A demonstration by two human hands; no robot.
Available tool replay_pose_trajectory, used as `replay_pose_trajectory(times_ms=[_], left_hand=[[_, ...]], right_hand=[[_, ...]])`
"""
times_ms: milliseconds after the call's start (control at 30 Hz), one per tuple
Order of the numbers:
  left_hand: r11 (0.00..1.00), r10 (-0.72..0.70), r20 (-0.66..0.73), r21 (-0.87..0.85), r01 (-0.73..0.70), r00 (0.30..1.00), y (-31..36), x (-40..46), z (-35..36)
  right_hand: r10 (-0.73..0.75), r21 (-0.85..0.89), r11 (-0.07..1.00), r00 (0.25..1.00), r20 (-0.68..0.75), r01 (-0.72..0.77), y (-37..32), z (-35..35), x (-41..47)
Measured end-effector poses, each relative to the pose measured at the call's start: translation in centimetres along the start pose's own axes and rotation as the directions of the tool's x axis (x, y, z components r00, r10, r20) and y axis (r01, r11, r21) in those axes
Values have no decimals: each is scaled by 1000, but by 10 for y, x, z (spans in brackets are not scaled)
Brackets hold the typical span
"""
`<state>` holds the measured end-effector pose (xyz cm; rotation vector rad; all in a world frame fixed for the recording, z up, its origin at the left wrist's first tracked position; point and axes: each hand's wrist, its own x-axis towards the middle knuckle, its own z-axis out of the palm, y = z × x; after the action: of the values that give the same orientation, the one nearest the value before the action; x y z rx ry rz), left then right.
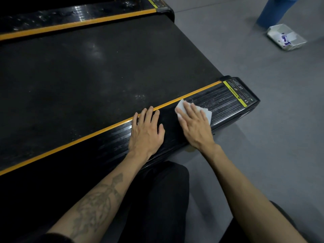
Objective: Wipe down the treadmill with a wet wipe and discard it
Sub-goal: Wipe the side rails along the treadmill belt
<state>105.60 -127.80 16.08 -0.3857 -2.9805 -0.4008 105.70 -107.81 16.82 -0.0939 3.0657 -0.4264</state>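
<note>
Wet wipe (pixel 206 112) lies flat under right hand (pixel 194 127) fingers (pixel 188 106), seemingly pressed

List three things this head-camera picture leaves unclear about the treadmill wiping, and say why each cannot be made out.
1. Most of the wet wipe: covered by the right hand pressing it on the side rail.
2. The warning label: its small print is too small to read.
3. The blue object on the floor: cut off by the top edge.
</note>
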Motion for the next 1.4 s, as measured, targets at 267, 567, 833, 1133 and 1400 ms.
replay_pose_trajectory(times_ms=[267,567,833,1133,1400], left_hand=[[1000,-1,4,2,1,1000,-1,0,1],[1000,-6,2,8,6,1000,1,1,0],[1000,-11,6,16,11,1000,1,2,1],[1000,-27,0,2,27,1000,2,2,0],[999,-30,-1,13,30,1000,2,4,3]], right_hand=[[-270,-23,962,959,90,273,-12,6,-6],[-271,-61,958,954,127,280,-31,7,12],[29,-82,996,1000,7,-28,-32,-2,27],[18,-104,994,998,57,-12,-12,-10,38],[-158,-105,980,983,91,167,-13,1,40]])
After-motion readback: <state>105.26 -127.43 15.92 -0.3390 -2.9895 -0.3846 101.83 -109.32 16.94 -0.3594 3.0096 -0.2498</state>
